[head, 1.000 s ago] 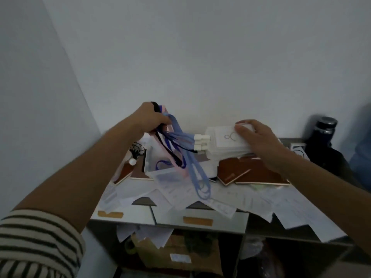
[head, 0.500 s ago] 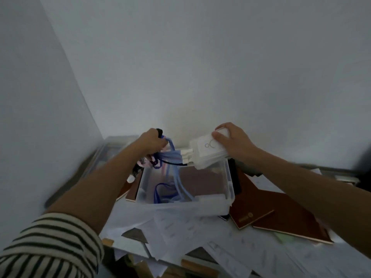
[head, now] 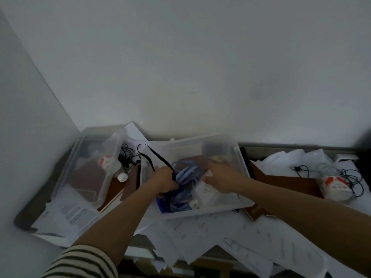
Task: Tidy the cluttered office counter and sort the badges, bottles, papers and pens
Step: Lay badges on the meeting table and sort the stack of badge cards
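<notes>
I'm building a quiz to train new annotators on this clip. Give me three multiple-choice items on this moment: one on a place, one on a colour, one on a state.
1. Where is the white badge stack? A in the middle clear bin; B held up in the air; C on the floor.
2. What colour are most lanyards? A red; B blue; C green.
3. What is the left hand doing? A hanging idle; B gripping the lanyards; C spread flat, holding nothing.

Answers: 1 A, the stack sits inside the bin's walls. 2 B, the bundled straps look blue. 3 B, its fingers curl round the straps.
</notes>
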A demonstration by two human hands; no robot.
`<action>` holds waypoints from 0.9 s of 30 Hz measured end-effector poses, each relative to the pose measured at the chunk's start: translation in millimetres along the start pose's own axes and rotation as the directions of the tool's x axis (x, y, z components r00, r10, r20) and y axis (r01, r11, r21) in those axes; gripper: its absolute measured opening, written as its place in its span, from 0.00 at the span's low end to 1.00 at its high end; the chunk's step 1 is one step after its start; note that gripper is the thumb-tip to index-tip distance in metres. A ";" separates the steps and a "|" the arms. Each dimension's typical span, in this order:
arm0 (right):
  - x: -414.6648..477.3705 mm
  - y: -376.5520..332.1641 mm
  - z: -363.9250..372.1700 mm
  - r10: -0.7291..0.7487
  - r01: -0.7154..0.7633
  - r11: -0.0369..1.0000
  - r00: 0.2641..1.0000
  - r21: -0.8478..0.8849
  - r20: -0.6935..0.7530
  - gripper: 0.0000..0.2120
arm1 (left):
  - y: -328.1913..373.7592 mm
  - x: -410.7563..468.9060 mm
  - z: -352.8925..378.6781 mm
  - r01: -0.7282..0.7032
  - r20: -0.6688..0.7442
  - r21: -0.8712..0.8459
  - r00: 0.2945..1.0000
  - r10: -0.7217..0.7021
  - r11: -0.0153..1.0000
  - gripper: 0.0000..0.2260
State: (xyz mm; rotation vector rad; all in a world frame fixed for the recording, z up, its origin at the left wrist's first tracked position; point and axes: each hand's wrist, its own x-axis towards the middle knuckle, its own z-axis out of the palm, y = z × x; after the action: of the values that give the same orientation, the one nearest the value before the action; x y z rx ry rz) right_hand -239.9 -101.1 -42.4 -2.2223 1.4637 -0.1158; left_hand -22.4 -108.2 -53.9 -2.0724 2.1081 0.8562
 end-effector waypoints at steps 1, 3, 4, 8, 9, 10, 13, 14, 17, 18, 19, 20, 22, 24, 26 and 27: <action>-0.2 -1.4 -1.9 0.012 -0.011 1.000 0.999 -0.022 0.037 0.21 | -2.8 -0.1 1.0 -0.029 -0.002 0.004 1.000 0.029 1.000 0.14; -1.1 -4.5 -7.0 0.067 -0.054 0.991 0.992 -0.124 0.102 0.22 | -8.9 -0.6 2.4 -0.088 -0.088 0.074 0.992 0.095 0.993 0.19; -2.6 -6.1 -8.2 0.109 -0.082 0.976 0.986 -0.202 0.126 0.20 | -11.2 -0.9 4.0 -0.113 -0.158 0.101 0.979 0.128 0.988 0.20; -12.2 -12.9 -3.3 0.225 -0.108 0.870 0.955 -0.480 0.193 0.15 | -6.6 -2.0 12.6 -0.254 -0.198 0.092 0.943 0.267 0.963 0.05; -14.1 -13.9 -2.7 0.236 -0.107 0.851 0.952 -0.513 0.194 0.14 | -4.1 0.1 18.2 -0.262 -0.109 0.059 0.958 0.267 0.963 0.07; -15.3 -15.5 -4.1 0.235 -0.115 0.845 0.957 -0.522 0.171 0.14 | -0.9 0.7 23.4 -0.269 -0.011 0.006 0.963 0.269 0.963 0.09; -20.5 -14.1 -14.7 0.097 -0.136 0.873 0.990 -0.469 -0.107 0.11 | 10.0 4.0 39.0 -0.291 0.107 -0.120 0.947 0.304 0.949 0.15; -25.5 -10.5 -19.7 0.018 -0.142 0.894 0.959 -0.424 -0.283 0.11 | 14.0 5.7 43.3 -0.290 0.112 -0.125 0.946 0.304 0.949 0.16; -48.5 7.2 -27.8 -0.006 -0.160 0.970 0.732 -0.181 -0.681 0.15 | 28.3 11.3 51.2 -0.272 0.162 -0.137 0.943 0.293 0.952 0.18; -55.7 14.9 -25.9 0.112 -0.198 0.979 0.707 -0.043 -0.698 0.18 | 34.1 13.1 52.8 -0.274 0.174 -0.138 0.939 0.296 0.952 0.19; -60.1 21.0 -21.5 0.254 -0.242 0.964 0.727 0.108 -0.638 0.21 | 39.4 14.7 53.9 -0.279 0.188 -0.133 0.935 0.301 0.951 0.19; -61.1 27.4 -13.4 0.355 -0.276 0.935 0.757 0.224 -0.549 0.22 | 43.5 15.6 55.0 -0.281 0.207 -0.120 0.931 0.301 0.952 0.18; -62.1 34.9 3.3 0.407 -0.270 0.907 0.763 0.324 -0.502 0.20 | 49.2 16.8 57.4 -0.291 0.253 -0.091 0.918 0.304 0.953 0.18; -59.8 34.1 8.1 0.392 -0.236 0.914 0.729 0.331 -0.562 0.18 | 48.4 18.7 58.8 -0.296 0.264 -0.096 0.913 0.311 0.950 0.18; -54.2 31.5 4.3 0.368 -0.227 0.927 0.712 0.300 -0.598 0.18 | 44.5 19.0 57.1 -0.310 0.250 -0.096 0.912 0.325 0.946 0.17; -52.0 28.9 1.2 0.367 -0.237 0.928 0.709 0.286 -0.603 0.18 | 42.4 18.6 55.4 -0.317 0.250 -0.091 0.910 0.330 0.944 0.16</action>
State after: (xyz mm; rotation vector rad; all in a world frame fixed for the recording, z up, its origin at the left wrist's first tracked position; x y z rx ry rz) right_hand -286.1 -63.8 -46.3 -1.8175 2.0534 -0.9651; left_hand -82.2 -104.1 -94.1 -1.5394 2.3292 1.1583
